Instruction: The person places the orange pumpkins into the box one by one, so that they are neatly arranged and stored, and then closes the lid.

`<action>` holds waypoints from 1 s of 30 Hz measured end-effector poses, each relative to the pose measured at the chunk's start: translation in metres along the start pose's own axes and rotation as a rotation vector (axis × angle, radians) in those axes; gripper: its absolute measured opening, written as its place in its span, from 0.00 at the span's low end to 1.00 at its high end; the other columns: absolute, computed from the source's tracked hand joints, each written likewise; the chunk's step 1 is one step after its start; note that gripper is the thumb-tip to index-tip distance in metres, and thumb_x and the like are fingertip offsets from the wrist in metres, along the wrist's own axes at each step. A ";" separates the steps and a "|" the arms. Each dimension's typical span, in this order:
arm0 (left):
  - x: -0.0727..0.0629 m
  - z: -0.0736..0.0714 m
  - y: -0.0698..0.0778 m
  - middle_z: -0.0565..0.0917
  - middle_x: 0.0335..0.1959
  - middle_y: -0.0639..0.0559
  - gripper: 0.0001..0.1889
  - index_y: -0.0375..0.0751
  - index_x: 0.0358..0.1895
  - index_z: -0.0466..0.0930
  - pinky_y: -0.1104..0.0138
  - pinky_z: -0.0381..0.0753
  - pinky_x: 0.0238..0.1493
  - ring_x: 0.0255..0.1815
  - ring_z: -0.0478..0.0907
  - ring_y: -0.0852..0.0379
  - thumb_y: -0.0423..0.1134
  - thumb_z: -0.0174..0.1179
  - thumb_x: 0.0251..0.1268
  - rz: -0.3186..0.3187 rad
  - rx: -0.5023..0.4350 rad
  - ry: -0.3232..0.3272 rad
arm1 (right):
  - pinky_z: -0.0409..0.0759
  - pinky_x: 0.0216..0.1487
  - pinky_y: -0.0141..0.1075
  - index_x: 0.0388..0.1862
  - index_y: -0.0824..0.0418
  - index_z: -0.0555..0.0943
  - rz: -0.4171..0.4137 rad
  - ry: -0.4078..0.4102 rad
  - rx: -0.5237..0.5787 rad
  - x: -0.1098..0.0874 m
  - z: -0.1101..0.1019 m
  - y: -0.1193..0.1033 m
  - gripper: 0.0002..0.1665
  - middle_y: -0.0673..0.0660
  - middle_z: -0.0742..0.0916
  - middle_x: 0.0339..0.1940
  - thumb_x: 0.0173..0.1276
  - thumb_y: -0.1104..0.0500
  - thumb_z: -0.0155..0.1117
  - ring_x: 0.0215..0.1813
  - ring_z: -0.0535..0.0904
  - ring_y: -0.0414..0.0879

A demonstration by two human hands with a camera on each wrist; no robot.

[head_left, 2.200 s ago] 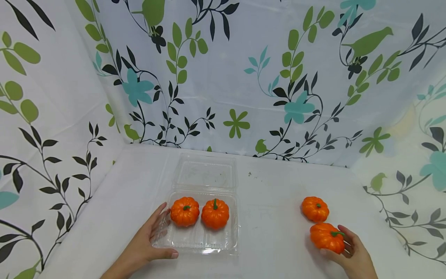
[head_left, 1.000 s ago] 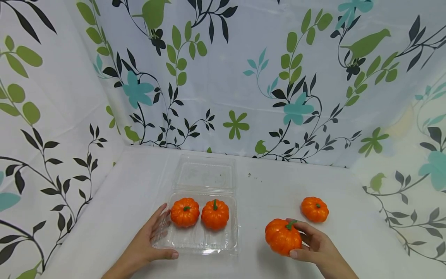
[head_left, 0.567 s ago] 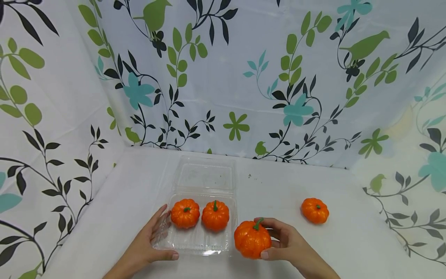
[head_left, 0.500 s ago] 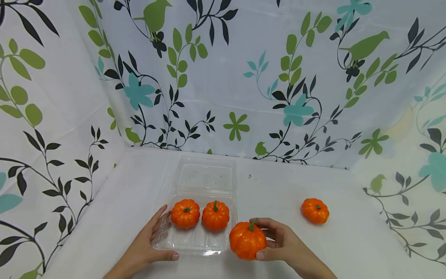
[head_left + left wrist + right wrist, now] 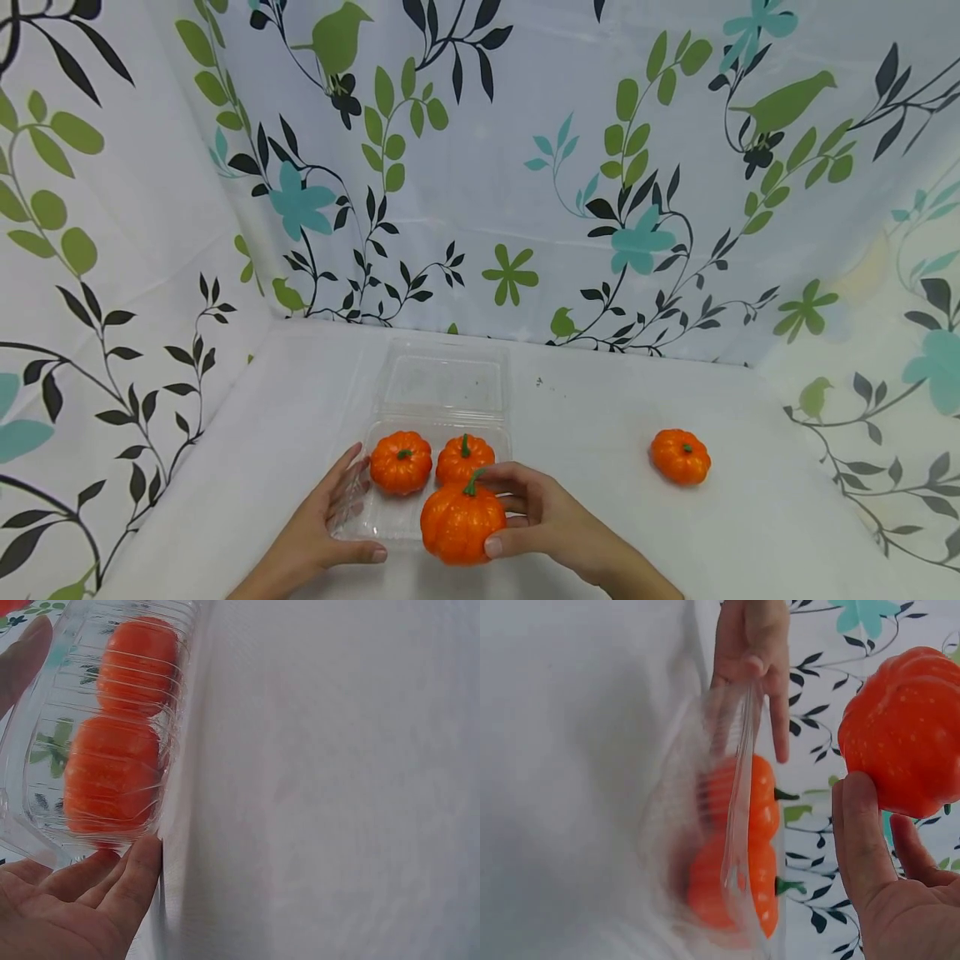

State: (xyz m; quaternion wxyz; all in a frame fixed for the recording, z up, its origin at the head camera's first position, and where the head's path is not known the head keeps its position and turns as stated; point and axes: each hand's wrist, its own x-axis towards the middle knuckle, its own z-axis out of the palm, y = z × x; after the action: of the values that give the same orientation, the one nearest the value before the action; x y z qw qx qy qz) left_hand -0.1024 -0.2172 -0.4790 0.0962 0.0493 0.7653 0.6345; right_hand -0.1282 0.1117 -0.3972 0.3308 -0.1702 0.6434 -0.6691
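Pumpkin (image 5: 459,527), glossy orange, ribbed, lower centre: likely light, slick; right hand (image 5: 551,525) gripping sides, probably best; left hand (image 5: 315,533) resting spread.

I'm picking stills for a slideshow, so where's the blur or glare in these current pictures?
Head view: small highlights dot the held pumpkin; left wrist: glints streak the clear container; right wrist: the container's wall blurs, softening the pumpkins seen through it.

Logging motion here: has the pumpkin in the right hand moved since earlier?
Yes, leftward: in the head view, the held pumpkin went from right of the clear container to overlapping it.
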 end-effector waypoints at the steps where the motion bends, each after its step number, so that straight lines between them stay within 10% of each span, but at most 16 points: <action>1: 0.000 0.000 0.000 0.52 0.80 0.34 0.65 0.51 0.83 0.41 0.57 0.70 0.69 0.75 0.62 0.34 0.35 0.82 0.46 -0.001 -0.003 0.000 | 0.81 0.62 0.41 0.71 0.67 0.68 -0.003 -0.009 0.007 0.002 0.002 -0.001 0.38 0.60 0.78 0.66 0.65 0.60 0.73 0.63 0.78 0.53; 16: 0.001 -0.001 -0.003 0.54 0.80 0.35 0.65 0.51 0.83 0.42 0.59 0.71 0.68 0.75 0.63 0.35 0.37 0.82 0.45 0.006 0.004 0.004 | 0.80 0.63 0.40 0.68 0.67 0.74 0.020 0.077 0.126 0.037 0.023 0.008 0.35 0.60 0.81 0.64 0.66 0.55 0.73 0.62 0.79 0.51; 30: -0.001 0.001 0.001 0.55 0.80 0.36 0.64 0.53 0.83 0.44 0.56 0.71 0.69 0.74 0.63 0.34 0.37 0.82 0.45 0.010 0.011 0.011 | 0.82 0.59 0.41 0.64 0.63 0.77 0.044 0.168 -0.017 0.059 0.034 0.024 0.29 0.58 0.85 0.54 0.68 0.54 0.71 0.54 0.82 0.50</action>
State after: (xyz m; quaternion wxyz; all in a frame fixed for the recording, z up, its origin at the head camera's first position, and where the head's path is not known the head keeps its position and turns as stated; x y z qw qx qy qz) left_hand -0.1016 -0.2166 -0.4785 0.0885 0.0502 0.7689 0.6312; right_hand -0.1432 0.0485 -0.4282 0.2886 -0.1021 0.6781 -0.6681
